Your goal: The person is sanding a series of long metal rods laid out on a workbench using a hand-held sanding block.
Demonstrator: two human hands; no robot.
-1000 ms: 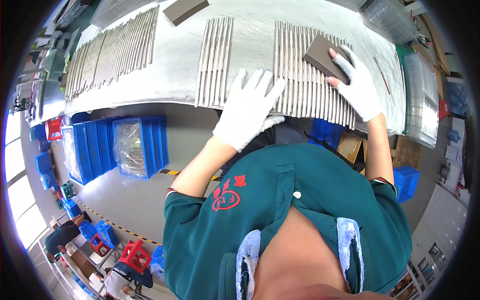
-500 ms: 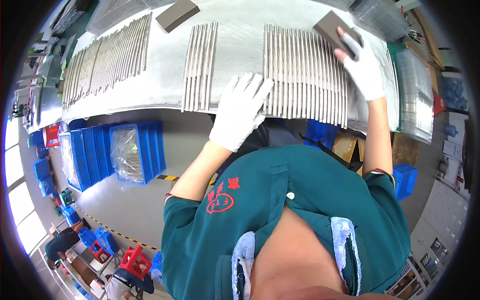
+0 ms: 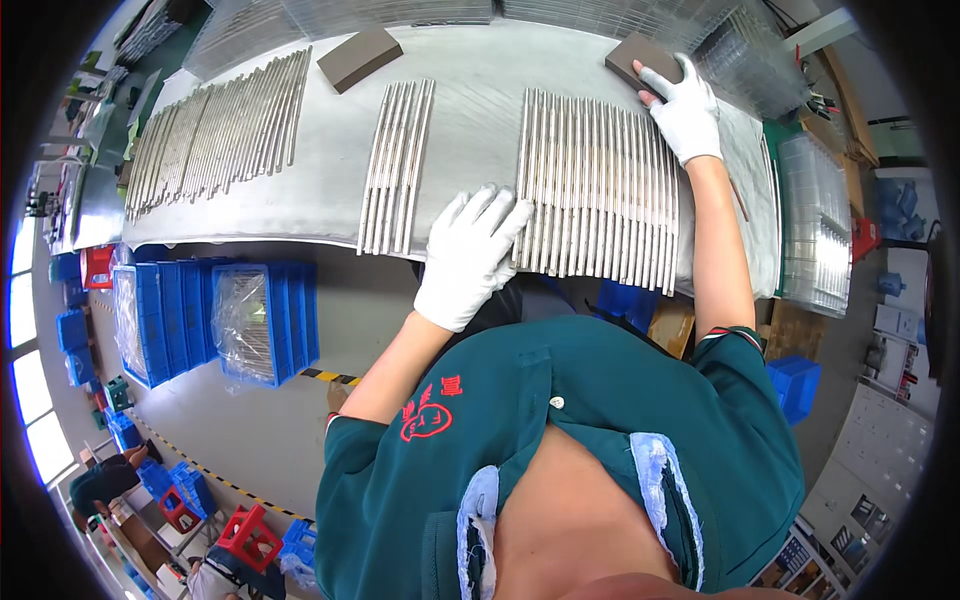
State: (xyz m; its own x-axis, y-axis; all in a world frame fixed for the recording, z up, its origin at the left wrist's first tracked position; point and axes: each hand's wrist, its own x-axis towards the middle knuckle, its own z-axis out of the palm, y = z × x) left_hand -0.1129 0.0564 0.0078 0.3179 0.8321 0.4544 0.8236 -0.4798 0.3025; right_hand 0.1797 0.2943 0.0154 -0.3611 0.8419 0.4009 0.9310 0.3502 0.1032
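Right hand [image 3: 685,110]: sanding block [image 3: 640,58] gripped at tabletop [image 3: 470,60] far edge | left hand [image 3: 470,255]: flat, released, pressed on metal rods [image 3: 600,190] near edge | rod axes run far-to-near, below the block.

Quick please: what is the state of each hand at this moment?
Left hand: open, flat on the rods.
Right hand: fingers closed on the brown block, at the rods' far end.

Gloved hands [image 3: 470,255] on metal rods [image 3: 597,192]
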